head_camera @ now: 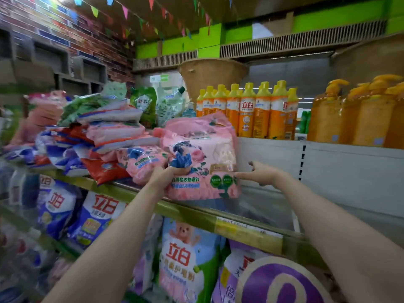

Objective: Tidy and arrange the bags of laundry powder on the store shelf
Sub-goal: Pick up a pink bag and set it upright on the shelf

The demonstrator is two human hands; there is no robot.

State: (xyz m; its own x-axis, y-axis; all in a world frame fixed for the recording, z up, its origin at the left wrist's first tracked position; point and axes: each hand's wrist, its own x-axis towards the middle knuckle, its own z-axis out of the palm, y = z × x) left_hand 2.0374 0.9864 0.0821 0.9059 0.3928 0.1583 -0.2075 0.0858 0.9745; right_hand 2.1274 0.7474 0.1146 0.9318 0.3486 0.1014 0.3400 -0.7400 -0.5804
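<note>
L hand (162,174) grips pink bag (203,162) (upright); R hand (259,173) touching.

orange bottles (247,110), woven basket (213,77), bunting (124,10)

Open shelf surface (262,206) is available at centre right of the frame. Access leftward is blocked by the pink bag (203,158) and stacked bags (105,136). The rear is closed off by orange bottles (251,110).

Even, bright lighting is seen; the left edge is smeared by motion blur, and wide-angle bending is noticed.
</note>
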